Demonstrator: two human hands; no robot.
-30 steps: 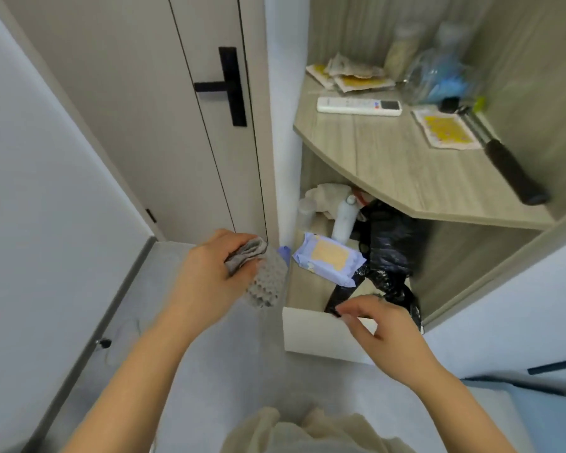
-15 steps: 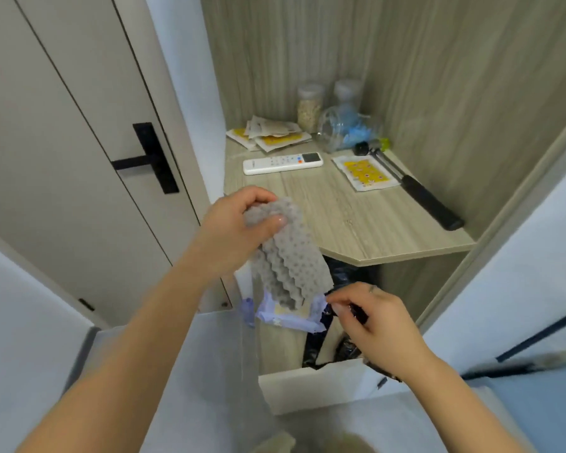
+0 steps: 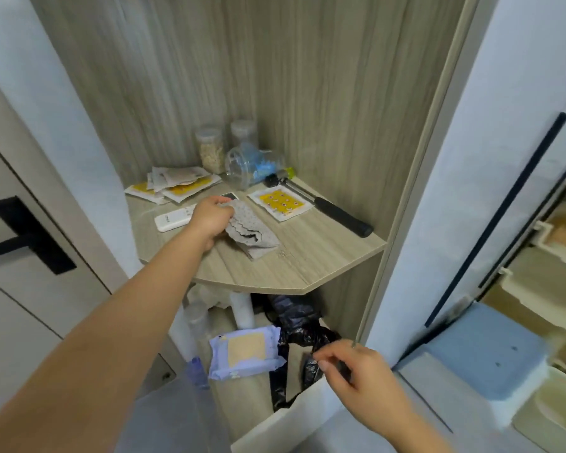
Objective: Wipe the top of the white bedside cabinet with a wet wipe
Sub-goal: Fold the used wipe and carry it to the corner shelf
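The grey dotted wet wipe (image 3: pixel 255 233) lies crumpled on the wood-grain corner shelf (image 3: pixel 324 256), its far end pinched in the closed grip of the left hand (image 3: pixel 209 217). A white remote (image 3: pixel 172 220) sits at nine o'clock from the wipe, partly hidden under that hand. At one o'clock lies a yellow sticker sheet (image 3: pixel 280 203), and beyond it a black-handled tool (image 3: pixel 334 214) rests slanted. At twelve o'clock a toppled clear jar (image 3: pixel 249 165) lies in front of two upright jars. Below the shelf, at six o'clock, a wipes pack (image 3: pixel 245 351) lies beside a black plastic bag (image 3: pixel 294 328). The right hand (image 3: pixel 360 374) hovers by the bag, fingers loosely curled on nothing, over the white cabinet's (image 3: pixel 294 420) rim.
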